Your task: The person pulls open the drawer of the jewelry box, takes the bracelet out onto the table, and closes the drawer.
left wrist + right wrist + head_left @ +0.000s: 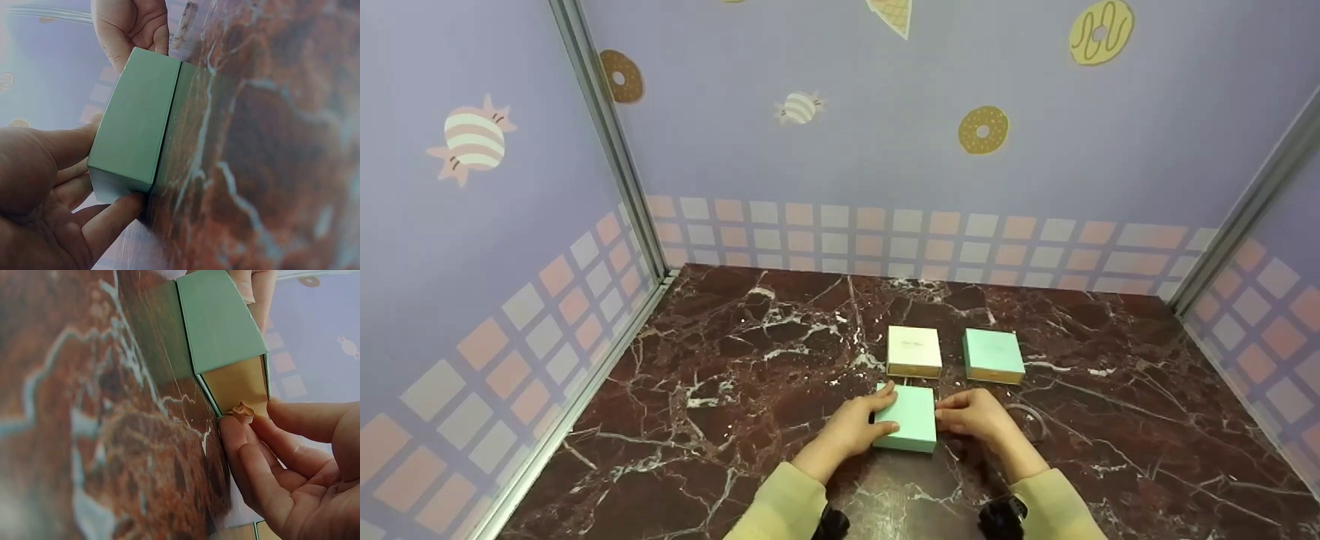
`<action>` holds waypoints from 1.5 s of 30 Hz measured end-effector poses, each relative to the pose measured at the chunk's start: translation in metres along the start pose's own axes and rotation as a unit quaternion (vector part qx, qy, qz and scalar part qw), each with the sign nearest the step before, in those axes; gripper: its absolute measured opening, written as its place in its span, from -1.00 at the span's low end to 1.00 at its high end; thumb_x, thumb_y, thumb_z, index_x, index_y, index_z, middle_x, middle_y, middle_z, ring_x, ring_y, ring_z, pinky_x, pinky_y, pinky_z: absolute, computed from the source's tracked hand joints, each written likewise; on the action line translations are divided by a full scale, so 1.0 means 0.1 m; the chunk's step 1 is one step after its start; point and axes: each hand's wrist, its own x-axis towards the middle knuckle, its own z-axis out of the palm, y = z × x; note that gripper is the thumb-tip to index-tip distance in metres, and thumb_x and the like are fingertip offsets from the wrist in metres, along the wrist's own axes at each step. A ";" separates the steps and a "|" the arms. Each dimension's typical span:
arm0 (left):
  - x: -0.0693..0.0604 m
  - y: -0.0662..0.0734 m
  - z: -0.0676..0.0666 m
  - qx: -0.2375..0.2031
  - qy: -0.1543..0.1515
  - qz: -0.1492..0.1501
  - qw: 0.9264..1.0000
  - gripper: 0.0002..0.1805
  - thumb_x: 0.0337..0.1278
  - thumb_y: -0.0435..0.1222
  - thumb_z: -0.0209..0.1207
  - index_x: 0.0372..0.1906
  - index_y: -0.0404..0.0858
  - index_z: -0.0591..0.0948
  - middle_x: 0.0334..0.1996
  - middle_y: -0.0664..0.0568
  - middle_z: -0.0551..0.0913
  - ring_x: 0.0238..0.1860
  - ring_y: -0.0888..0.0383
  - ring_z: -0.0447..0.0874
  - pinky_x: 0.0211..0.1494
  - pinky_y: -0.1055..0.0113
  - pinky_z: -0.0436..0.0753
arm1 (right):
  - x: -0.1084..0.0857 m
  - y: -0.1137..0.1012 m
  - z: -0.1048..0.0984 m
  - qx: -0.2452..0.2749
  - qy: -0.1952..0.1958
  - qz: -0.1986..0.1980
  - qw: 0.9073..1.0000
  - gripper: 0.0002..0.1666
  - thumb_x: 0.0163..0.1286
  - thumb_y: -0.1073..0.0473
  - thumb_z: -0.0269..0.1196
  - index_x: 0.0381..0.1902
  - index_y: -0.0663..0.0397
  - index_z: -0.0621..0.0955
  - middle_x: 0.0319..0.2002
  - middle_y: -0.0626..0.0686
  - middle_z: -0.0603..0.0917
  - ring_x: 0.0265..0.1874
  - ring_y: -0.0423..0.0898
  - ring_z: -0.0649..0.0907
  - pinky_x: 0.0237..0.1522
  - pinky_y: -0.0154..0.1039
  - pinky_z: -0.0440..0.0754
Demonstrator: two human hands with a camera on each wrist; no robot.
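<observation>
A mint green drawer box (907, 420) rests on the dark marbled table. From the left, my left hand (855, 427) grips it, with the thumb and fingers at its near and far edges. At the box's right end is my right hand (975, 416). In the right wrist view, its curled fingertips hold at a small ribbon pull tab (243, 412) on the gold drawer front (236, 382); the exact contact is partly hidden. The thumb lies by the box's edge. The left wrist view shows the plain green side of the box (138, 112) and several left fingers around one end.
Behind the held box stands a cream box (913, 349) with a gold front. Right of it is another mint green box (994, 352), also gold-fronted. A thin clear loop (1044, 427) appears near my right wrist. Patterned walls (847, 232) enclose the table (735, 435).
</observation>
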 end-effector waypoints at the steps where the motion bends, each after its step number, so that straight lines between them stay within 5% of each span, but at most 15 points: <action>1: 0.00 0.00 0.00 0.000 0.000 0.000 1.000 -0.34 0.31 -0.18 0.33 0.46 -0.27 0.46 0.57 0.02 0.31 0.53 -0.16 0.35 0.58 -0.07 0.38 | 0.00 0.00 0.00 0.001 0.000 0.002 1.000 -0.65 0.34 0.28 0.37 -0.04 0.50 0.72 -0.25 0.22 0.84 -0.37 -0.22 0.77 -0.33 -0.42 0.71; 10: -0.01 0.01 -0.01 -0.005 -0.007 0.002 1.000 -0.35 0.34 -0.18 0.31 0.47 -0.26 0.45 0.58 0.02 0.29 0.54 -0.13 0.33 0.57 -0.05 0.39 | 0.02 -0.01 0.06 0.043 0.037 0.021 0.998 -0.61 0.52 0.29 0.20 0.15 0.53 0.62 -0.05 0.34 0.78 -0.13 0.01 0.81 -0.06 -0.12 0.83; 22: -0.02 0.02 -0.01 -0.007 -0.004 0.007 1.000 -0.34 0.34 -0.19 0.31 0.46 -0.30 0.44 0.58 -0.03 0.29 0.54 -0.14 0.34 0.57 -0.06 0.38 | 0.05 0.02 0.14 0.059 0.088 0.010 0.994 -0.61 0.57 0.27 0.14 0.23 0.39 0.61 0.20 0.39 0.65 0.22 0.25 0.66 0.20 0.15 0.72; 33: -0.01 0.00 -0.02 0.005 -0.025 0.014 1.000 -0.24 0.31 -0.09 0.34 0.51 -0.27 0.38 0.61 -0.04 0.23 0.57 -0.12 0.28 0.61 -0.05 0.35 | 0.06 0.07 0.14 0.060 0.008 -0.060 0.996 -0.45 0.61 0.22 0.09 0.44 0.41 0.41 0.41 0.42 0.47 0.36 0.24 0.54 0.28 -0.13 0.62; 38: 0.01 0.00 -0.02 0.019 -0.033 0.010 0.999 -0.09 0.10 -0.13 0.49 0.53 -0.26 0.36 0.63 -0.02 0.19 0.59 -0.12 0.25 0.62 -0.02 0.34 | 0.08 0.08 0.15 0.061 0.013 -0.060 0.996 -0.46 0.60 0.23 0.10 0.40 0.44 0.44 0.35 0.44 0.53 0.28 0.22 0.61 0.23 -0.15 0.64; 45: -0.01 0.01 -0.02 0.020 -0.032 0.005 0.999 -0.10 0.10 -0.17 0.49 0.53 -0.25 0.36 0.63 0.01 0.19 0.59 -0.11 0.25 0.61 -0.02 0.34 | 0.07 0.07 0.13 0.059 0.017 -0.053 0.997 -0.48 0.58 0.22 0.12 0.39 0.39 0.48 0.33 0.39 0.56 0.13 0.02 0.68 0.09 -0.22 0.66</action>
